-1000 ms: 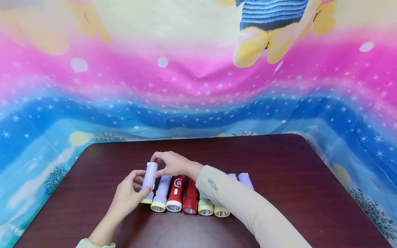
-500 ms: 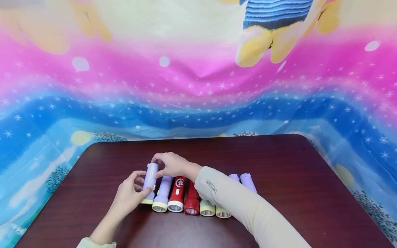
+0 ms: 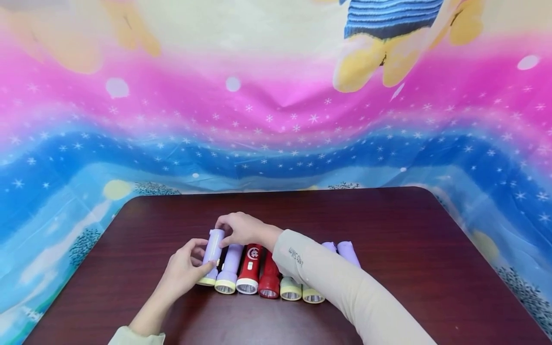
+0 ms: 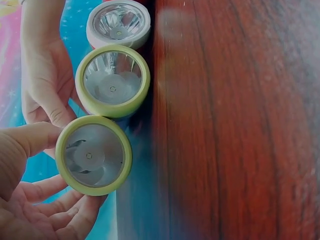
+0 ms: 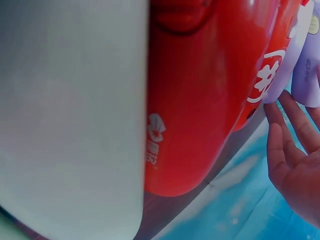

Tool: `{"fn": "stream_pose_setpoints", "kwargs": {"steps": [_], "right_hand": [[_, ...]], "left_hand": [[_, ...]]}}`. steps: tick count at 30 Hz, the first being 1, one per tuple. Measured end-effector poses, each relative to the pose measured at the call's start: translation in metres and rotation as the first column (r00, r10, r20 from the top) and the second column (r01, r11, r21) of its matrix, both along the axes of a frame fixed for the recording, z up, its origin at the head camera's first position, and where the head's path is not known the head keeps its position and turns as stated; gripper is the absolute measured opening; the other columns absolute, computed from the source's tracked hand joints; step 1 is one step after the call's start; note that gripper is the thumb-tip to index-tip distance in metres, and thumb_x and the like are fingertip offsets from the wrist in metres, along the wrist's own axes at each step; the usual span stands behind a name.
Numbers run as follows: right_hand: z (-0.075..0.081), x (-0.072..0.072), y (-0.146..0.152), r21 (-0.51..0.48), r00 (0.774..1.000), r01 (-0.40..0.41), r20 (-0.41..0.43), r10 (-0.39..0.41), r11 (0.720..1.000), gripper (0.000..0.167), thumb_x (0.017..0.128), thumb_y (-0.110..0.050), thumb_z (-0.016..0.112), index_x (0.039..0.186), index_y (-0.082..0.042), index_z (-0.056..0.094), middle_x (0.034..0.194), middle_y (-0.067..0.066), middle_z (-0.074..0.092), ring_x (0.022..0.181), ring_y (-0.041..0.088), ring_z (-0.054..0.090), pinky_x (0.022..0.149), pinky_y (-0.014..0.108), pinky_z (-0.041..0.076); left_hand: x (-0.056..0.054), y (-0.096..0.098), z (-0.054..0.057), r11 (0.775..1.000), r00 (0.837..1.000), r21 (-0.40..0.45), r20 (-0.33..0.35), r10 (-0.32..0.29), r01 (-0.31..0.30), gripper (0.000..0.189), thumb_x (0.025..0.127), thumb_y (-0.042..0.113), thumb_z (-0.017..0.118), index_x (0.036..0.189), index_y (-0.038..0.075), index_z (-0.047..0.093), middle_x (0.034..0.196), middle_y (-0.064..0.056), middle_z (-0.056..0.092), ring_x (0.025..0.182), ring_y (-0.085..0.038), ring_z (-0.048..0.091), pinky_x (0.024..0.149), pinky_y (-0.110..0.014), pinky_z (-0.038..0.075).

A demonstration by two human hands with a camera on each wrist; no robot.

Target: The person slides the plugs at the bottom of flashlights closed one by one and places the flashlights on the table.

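Note:
In the head view, the leftmost lavender flashlight [image 3: 213,247] lies tilted, its tail end raised. My left hand [image 3: 183,268] grips it near the head, with thumb and fingers on opposite sides. My right hand [image 3: 243,230] pinches its tail end; some of those fingers are hidden. The left wrist view shows the yellow-rimmed lens [image 4: 95,156] of the held flashlight between the left thumb and fingers. A second lavender flashlight [image 3: 230,263] lies close beside it, then a red flashlight [image 3: 250,263] with a white rim.
The row continues rightward with a darker red flashlight [image 3: 269,280] and yellow-rimmed flashlights [image 3: 291,290]. Lavender tail ends [image 3: 349,253] show beyond the right sleeve [image 3: 340,282], which hides part of the row. A patterned cloth [image 3: 276,120] hangs behind the dark wooden table [image 3: 388,225].
The whole head view has shifted slightly, so everything appears a little farther right. Both hands keep nearly the same hold on the lavender flashlight.

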State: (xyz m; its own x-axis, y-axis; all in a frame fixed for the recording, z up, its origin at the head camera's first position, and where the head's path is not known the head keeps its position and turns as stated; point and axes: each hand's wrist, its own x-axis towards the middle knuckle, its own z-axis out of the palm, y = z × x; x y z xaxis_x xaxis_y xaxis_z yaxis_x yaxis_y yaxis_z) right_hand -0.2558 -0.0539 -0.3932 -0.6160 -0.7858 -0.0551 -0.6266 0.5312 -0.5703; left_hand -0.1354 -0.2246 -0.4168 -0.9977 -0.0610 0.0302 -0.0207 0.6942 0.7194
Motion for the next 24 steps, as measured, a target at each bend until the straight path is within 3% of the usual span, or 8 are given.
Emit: {"fn": "stream_pose_setpoints", "kwargs": {"steps": [12, 24], "right_hand": [[-0.0004, 0.0014, -0.0003, 0.076, 1.0, -0.019, 0.004, 0.019, 0.997, 0.044, 0.091, -0.024, 0.073, 0.131, -0.011, 0.062, 0.116, 0.002, 0.071, 0.103, 0.01, 0.065, 0.09, 0.019, 0.05], [0.0003, 0.0027, -0.0033, 0.122, 1.0, -0.025, 0.017, 0.023, 0.992, 0.05, 0.091, -0.025, 0.073, 0.136, -0.01, 0.059, 0.118, 0.002, 0.07, 0.098, 0.007, 0.062, 0.09, 0.018, 0.05]], "left_hand": [[-0.0019, -0.001, -0.0046, 1.0, 1.0, -0.012, 0.015, -0.003, 0.003, 0.049, 0.08, 0.012, 0.08, 0.123, 0.001, 0.06, 0.093, -0.009, 0.07, 0.077, -0.018, 0.068, 0.068, -0.03, 0.055], [-0.0061, -0.0055, -0.0058, 1.0, 1.0, 0.004, 0.03, -0.006, 0.006, 0.048, 0.081, 0.012, 0.078, 0.124, -0.001, 0.06, 0.093, -0.011, 0.07, 0.076, -0.019, 0.067, 0.069, -0.031, 0.056]]}}
